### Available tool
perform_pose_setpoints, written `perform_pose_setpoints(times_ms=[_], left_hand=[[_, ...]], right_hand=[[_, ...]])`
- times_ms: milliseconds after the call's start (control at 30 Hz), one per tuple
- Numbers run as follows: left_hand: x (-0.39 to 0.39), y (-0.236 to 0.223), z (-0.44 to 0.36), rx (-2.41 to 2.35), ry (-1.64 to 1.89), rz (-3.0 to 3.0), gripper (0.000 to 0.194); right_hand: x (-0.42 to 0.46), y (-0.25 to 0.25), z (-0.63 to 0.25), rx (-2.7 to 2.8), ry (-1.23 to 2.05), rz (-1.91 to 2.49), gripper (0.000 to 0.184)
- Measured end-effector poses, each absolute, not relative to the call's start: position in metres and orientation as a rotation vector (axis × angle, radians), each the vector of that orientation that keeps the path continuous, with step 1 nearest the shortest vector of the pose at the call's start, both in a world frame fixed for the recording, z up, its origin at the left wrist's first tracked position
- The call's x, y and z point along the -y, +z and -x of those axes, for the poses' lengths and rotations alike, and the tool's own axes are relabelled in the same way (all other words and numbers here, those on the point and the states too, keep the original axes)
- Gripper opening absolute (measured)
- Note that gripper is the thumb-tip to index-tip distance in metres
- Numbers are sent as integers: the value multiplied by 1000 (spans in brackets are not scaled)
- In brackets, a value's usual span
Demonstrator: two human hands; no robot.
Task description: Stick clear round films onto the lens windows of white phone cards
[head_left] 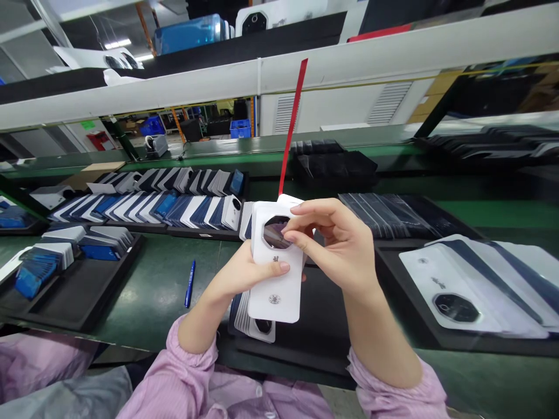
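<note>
My left hand (251,267) grips a white phone back cover (274,288) from its left side, thumb across the front. The cover stands upright, with a dark octagonal camera window (275,231) near its top. Over the window's right edge, the thumb and index finger of my right hand (334,238) are pinched together; whatever lies between them is too small to make out. A white edge of another piece (290,199) shows behind the cover's top. Below it, a stack of white covers (257,327) lies on a black tray (314,326).
A tray of white and dark blue covers (454,279) stands at right. Rows of upright covers (144,209) fill trays at back left. A partly filled black tray (65,302) and a blue pen (189,284) lie on the green bench (161,273). A shelf beam (196,84) crosses overhead.
</note>
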State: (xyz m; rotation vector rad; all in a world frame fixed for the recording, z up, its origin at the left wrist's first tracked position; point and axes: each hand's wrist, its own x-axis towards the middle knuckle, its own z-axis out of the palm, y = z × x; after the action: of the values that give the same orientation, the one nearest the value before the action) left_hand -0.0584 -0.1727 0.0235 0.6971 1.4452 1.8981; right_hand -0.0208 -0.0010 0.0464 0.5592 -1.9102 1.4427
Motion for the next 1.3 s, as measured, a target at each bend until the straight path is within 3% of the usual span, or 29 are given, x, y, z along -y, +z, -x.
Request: perform_pose_setpoints(times_ms=[167, 300, 400, 500, 667, 867, 1133, 1200, 1300], left_hand=[[174, 25, 56, -1447, 1894, -695, 57], [174, 23, 55, -1444, 1923, -676, 59], [174, 20, 56, -1462, 1951, -648, 58], [174, 19, 56, -1467, 1975, -645, 53], [174, 22, 53, -1444, 2003, -663, 52], [175, 20, 54, -1510, 1981, -647, 60], [176, 23, 55, -1986, 1779, -819, 38], [175, 22, 55, -1939, 1796, -790, 42], [174, 20, 54, -1693, 1882, -686, 48]], right_hand=[[2, 43, 22, 1919, 1299, -547, 29], [5, 43, 24, 1864, 836, -468, 31], [7, 45, 24, 1771, 561, -286, 45], [6, 48, 21, 1805, 645, -322, 51], [5, 50, 18, 1844, 857, -383, 31], [4, 50, 21, 1925, 860, -367, 26], [0, 49, 24, 1971, 830, -387, 18], [-1, 51, 22, 1928, 817, -371, 9], [0, 53, 17, 1856, 836, -433, 13]])
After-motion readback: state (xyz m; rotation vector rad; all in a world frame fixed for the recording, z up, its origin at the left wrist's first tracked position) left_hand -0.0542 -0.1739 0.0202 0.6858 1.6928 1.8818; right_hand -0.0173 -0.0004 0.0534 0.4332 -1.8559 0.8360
